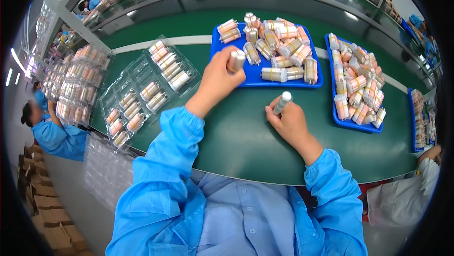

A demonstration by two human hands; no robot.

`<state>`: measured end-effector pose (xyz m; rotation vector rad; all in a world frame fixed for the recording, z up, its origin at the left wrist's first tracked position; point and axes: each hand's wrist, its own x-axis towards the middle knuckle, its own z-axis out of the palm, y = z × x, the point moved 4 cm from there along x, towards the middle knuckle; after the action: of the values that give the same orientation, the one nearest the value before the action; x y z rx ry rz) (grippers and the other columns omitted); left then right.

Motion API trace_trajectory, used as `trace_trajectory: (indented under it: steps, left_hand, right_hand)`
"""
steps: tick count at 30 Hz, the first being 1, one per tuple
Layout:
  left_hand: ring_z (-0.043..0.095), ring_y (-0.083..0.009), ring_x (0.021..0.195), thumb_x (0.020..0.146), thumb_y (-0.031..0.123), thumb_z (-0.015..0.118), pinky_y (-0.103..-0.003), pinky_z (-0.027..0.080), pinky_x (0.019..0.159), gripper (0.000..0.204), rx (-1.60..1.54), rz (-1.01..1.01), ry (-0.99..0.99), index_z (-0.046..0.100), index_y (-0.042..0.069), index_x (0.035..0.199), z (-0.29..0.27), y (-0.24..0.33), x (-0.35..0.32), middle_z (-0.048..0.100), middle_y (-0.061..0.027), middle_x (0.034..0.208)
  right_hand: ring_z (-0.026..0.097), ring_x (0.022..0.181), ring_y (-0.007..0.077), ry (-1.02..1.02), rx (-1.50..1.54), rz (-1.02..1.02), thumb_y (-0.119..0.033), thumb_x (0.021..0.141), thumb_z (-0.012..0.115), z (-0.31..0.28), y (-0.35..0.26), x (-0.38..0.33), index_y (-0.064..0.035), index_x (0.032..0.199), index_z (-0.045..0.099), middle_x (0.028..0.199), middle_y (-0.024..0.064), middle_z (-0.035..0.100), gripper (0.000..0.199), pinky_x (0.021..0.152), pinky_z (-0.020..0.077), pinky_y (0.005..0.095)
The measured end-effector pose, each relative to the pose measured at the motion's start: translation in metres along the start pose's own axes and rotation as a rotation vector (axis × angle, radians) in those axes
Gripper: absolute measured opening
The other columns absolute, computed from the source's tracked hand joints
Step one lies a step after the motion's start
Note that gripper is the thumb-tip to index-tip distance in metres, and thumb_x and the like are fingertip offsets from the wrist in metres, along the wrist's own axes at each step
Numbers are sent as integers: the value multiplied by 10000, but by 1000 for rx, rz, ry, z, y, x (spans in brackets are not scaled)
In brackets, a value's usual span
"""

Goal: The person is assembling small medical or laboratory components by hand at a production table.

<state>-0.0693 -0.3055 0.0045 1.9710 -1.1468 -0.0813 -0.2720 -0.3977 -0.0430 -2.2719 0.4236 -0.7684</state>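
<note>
My left hand (218,78) is closed around a small pink-and-white cylinder (236,61), at the near left corner of a blue tray (260,83). Heaped in this tray are similar banded cylinders (273,75), some clear-sided, some pink, several with thin metal prongs at one end. Just in front of the tray, my right hand (291,122) grips a grey marker-like stick (282,103), its pale round end pointing up. To the left lies a clear plastic blister tray (137,82) with rows of these cylinders in part of its pockets.
A second blue tray (352,124), piled with cylinders, sits at the right, and another blue tray (418,145) beyond it. Stacked filled blister trays (84,83) stand at the far left, near a co-worker in blue (61,137). The green table (246,147) curves before me.
</note>
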Motion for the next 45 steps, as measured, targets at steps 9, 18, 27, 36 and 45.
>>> trace_trajectory:
  steps: [9, 18, 27, 36, 45]
  left_hand:
    - [640, -307, 993, 764, 111, 824, -378, 530, 870, 536, -145, 187, -249, 563, 48, 1228, 35, 26, -94, 612, -125, 1113]
    - [684, -299, 966, 753, 98, 844, -369, 551, 834, 460, -214, 307, -158, 652, 35, 1166, 31, 38, -101, 685, -134, 1072]
    - [664, -336, 927, 729, 94, 841, -415, 554, 788, 476, -218, 402, -134, 636, 18, 1152, 35, 38, -103, 667, -150, 1045]
    - [668, -292, 911, 711, 61, 860, -374, 549, 779, 496, -220, 411, -95, 653, 30, 1160, 37, 38, -104, 674, -129, 1050]
    - [658, -225, 969, 709, 56, 863, -341, 547, 802, 589, -148, 339, -77, 609, 40, 1240, 40, 36, -104, 667, -120, 1064]
  right_hand:
    - [614, 598, 126, 131, 363, 70, -141, 941, 664, -31, -17, 5, -20, 839, 615, 698, 52, 656, 166, 551, 464, 290]
    - [564, 631, 140, 141, 301, -97, -95, 918, 694, -31, -32, 8, -18, 847, 602, 748, 51, 604, 139, 570, 434, 305]
    - [600, 630, 199, 102, 260, -104, -69, 899, 708, -25, -29, 3, -18, 844, 595, 734, 69, 607, 135, 571, 456, 340]
    - [617, 629, 236, 65, 221, -107, -83, 886, 723, -17, -25, 1, -31, 838, 591, 723, 83, 610, 149, 572, 472, 353]
    - [613, 630, 204, 68, 209, -85, -110, 905, 702, -17, -21, -2, -35, 829, 590, 721, 69, 613, 155, 588, 480, 336]
